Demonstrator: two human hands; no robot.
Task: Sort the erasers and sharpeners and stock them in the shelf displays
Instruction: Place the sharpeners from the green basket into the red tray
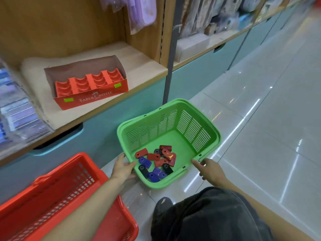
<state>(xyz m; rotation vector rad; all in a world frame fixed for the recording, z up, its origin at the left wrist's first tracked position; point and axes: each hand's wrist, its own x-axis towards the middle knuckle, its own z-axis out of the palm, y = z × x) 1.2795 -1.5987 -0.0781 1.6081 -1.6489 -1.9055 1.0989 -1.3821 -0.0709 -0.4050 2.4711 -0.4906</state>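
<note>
A green plastic basket [191,129] sits tilted on the floor below the shelf. Several red, blue and black sharpeners [157,161] lie heaped in its near corner. My left hand [123,168] grips the basket's near-left rim, thumb over the edge. My right hand [211,169] is just off the near-right rim, index finger pointing toward the edge, holding nothing. On the wooden shelf [144,66] stands a red Faber-Castell display box [90,84] with an empty moulded tray inside.
A red basket [57,193] lies at the lower left under my left forearm. Clear bins of stationery [17,110] fill the shelf's left end. My dark-clothed knee [208,214] is at the bottom. Glossy tiled floor [269,119] stretches right.
</note>
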